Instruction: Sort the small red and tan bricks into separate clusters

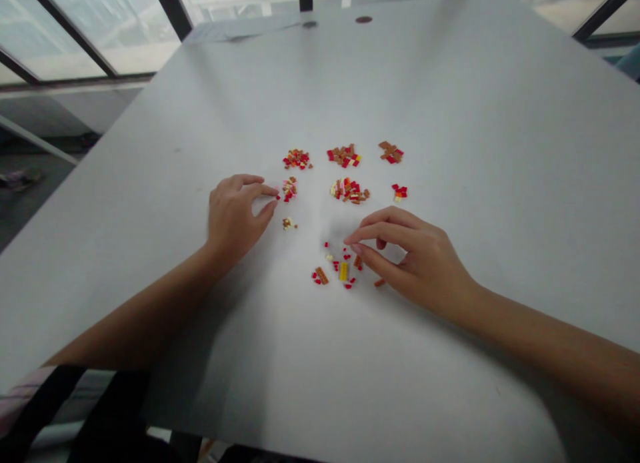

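Observation:
My left hand rests at the left of the small building-brick piles, thumb and forefinger nearly together with a tiny red brick at their tips. Right beside these fingertips lies a pile of pink, red and brown pieces. Below it is a little cream and brown pile. My right hand hovers over loose bricks nearer me, its thumb and forefinger pinched; whatever is between them is too small to make out. Under and beside it lie a yellow brick, a brown brick and several tiny red pieces.
Farther back are sorted piles: a red and orange one, a brown and red one, brown plates, a mixed pile and a small red group. They lie on a white table before windows.

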Action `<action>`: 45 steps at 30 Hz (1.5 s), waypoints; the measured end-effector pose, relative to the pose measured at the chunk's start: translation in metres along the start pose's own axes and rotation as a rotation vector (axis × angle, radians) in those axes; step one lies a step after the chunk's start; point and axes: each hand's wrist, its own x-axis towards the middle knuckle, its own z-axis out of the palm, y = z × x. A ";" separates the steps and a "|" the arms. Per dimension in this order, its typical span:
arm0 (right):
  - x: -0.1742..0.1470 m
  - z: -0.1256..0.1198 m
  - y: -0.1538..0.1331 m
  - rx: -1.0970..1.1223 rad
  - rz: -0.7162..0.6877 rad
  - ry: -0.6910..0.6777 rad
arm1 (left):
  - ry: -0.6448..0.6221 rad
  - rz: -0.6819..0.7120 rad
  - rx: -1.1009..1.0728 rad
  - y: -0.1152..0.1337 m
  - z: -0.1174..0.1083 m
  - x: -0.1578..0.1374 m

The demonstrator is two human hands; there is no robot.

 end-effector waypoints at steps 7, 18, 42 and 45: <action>0.000 -0.002 0.002 -0.018 0.008 0.013 | 0.071 0.013 0.045 -0.001 -0.003 -0.005; 0.006 -0.012 0.011 -0.142 -0.040 -0.033 | 0.087 0.053 0.098 -0.005 0.005 -0.010; 0.010 -0.025 0.024 -0.396 -0.281 -0.349 | -0.041 0.099 0.051 -0.006 0.007 -0.011; 0.010 -0.027 0.023 -0.357 -0.256 -0.358 | -0.041 0.096 0.081 -0.005 0.006 -0.011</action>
